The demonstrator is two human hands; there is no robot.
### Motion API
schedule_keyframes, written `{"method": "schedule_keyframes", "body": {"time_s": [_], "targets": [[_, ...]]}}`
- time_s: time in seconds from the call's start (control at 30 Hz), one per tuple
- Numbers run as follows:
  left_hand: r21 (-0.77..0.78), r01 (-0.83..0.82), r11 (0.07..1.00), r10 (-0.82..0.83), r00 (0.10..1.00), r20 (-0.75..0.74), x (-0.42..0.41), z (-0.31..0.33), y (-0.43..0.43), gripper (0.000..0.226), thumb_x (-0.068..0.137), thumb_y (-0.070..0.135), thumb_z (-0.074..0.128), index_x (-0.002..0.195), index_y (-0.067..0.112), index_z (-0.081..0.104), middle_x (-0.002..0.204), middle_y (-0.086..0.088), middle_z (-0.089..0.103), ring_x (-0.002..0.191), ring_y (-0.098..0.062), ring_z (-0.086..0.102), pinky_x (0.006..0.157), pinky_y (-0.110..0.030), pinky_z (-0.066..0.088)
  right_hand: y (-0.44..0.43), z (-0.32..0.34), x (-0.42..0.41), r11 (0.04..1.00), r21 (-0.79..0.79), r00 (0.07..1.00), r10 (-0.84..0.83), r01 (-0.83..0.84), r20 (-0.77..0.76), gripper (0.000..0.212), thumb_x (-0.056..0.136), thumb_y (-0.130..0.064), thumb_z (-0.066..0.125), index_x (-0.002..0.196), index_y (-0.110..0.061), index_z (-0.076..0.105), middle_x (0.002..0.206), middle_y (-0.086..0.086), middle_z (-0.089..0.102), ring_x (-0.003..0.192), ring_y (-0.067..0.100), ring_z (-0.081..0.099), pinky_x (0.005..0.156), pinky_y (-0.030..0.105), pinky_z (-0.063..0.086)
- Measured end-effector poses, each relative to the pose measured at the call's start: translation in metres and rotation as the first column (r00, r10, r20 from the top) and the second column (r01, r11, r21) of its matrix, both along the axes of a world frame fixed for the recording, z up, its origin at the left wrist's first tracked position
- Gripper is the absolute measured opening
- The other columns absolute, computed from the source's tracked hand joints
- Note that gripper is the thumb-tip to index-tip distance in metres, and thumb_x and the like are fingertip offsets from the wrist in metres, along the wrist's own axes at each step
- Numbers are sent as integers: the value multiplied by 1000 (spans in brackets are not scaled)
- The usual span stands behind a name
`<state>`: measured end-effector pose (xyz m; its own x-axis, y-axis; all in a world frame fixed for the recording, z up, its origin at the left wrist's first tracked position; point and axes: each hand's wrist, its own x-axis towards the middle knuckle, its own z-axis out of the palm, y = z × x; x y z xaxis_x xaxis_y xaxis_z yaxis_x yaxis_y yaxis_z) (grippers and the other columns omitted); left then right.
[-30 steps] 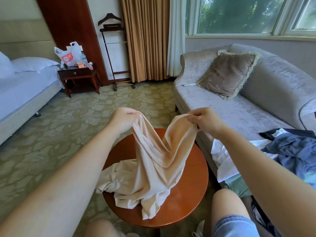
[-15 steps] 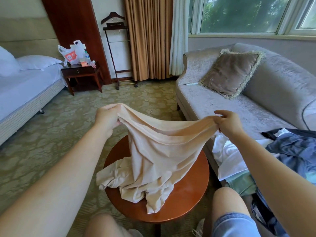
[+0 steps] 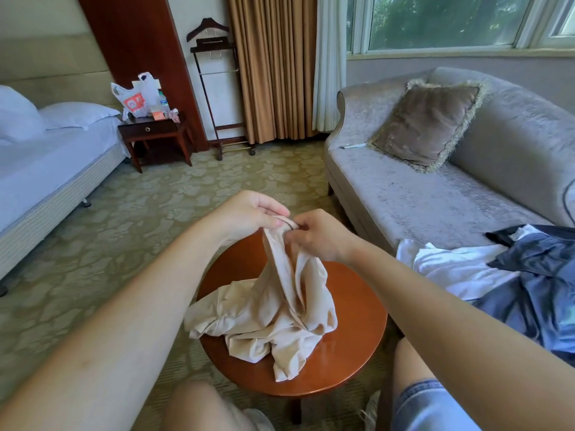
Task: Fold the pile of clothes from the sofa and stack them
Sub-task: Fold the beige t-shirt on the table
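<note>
A person sits at a small round wooden desk [image 3: 351, 346] in the lower centre of the frame, with bare arms reaching forward from the bottom corners. The left hand [image 3: 249, 213] and the right hand [image 3: 320, 234] meet just above the far edge of the desk, knuckles almost touching. Each grip pinches the same bunched top edge of a beige garment [image 3: 270, 309]. The left hand's fingers and thumb curl over it from above, and the right hand's fingertips nip it from the side. The cloth hangs from the two hands in long soft folds. Its lower part lies crumpled on the desk, with one corner spilling past the left rim.

At the right of the frame, a pale grey sofa [image 3: 420, 206] carries the rest of the pile at its near end: a white garment [image 3: 460, 269] and, partly over it, a dark blue garment [image 3: 538, 287], both unfolded. A brown fringed cushion [image 3: 426, 126] leans against the sofa back higher in the frame. In the upper left are a bed [image 3: 46, 163] with white linen and a dark nightstand [image 3: 152, 129] holding a plastic bag [image 3: 137, 94]. A patterned carpet [image 3: 124, 213] covers the floor.
</note>
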<state>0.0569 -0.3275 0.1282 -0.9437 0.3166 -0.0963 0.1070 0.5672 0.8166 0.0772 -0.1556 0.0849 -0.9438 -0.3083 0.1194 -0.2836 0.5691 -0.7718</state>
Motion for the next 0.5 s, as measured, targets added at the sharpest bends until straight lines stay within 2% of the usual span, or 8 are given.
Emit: {"method": "schedule_keyframes", "body": {"time_s": [0.07,0.17,0.23,0.33,0.43,0.47,0.5], "targets": [[-108,-25,994,21,999,-39,1,-3,-8,22,85,3,70,98,21,72,91,5,71,86,-7,65,76,-18,47,3,0,-1,999,-34,999,-18,20,47,27,90,-12,63,65,-5,57,50,-10,43,45,3,36,49,21,31],[-234,-42,971,31,998,-53,1,-12,-18,15,85,12,72,87,27,72,92,4,71,89,-14,65,83,-28,52,8,0,-3,994,-106,995,-19,29,96,33,91,-11,64,59,-12,56,43,-14,44,42,2,38,47,19,32],[-284,-34,958,16,998,-65,2,-16,-19,11,88,17,69,86,27,73,91,0,72,82,-14,65,77,-30,52,10,-1,-3,991,-123,993,-34,48,110,32,91,-13,64,60,-14,57,50,-7,47,48,9,41,49,23,33],[-202,-7,979,-3,999,-51,6,-14,-14,11,94,17,62,92,17,72,86,-1,74,71,-10,68,61,-17,49,15,-2,-6,987,-128,988,-80,97,129,25,91,-12,63,66,-10,60,57,2,50,55,17,46,53,27,37],[-109,-47,993,42,998,-52,7,-9,-14,14,97,18,57,95,15,71,81,1,74,65,-8,69,57,-19,49,21,0,-8,979,-166,987,-101,121,125,9,91,-11,63,85,-8,68,70,8,57,62,21,51,60,32,43],[-89,-95,991,90,994,-60,5,-9,-17,14,97,17,56,95,15,70,81,1,74,63,-8,69,56,-20,48,26,-1,-10,985,-100,986,-128,139,105,9,91,-11,63,96,-7,69,80,8,60,65,20,53,63,31,45],[-85,-156,984,151,986,-67,3,-10,-23,15,97,16,55,96,15,70,81,-1,74,63,-9,68,55,-20,47,32,0,-13,985,56,984,-166,163,71,19,90,-12,62,107,-6,67,91,8,62,71,20,56,67,31,47]]}}
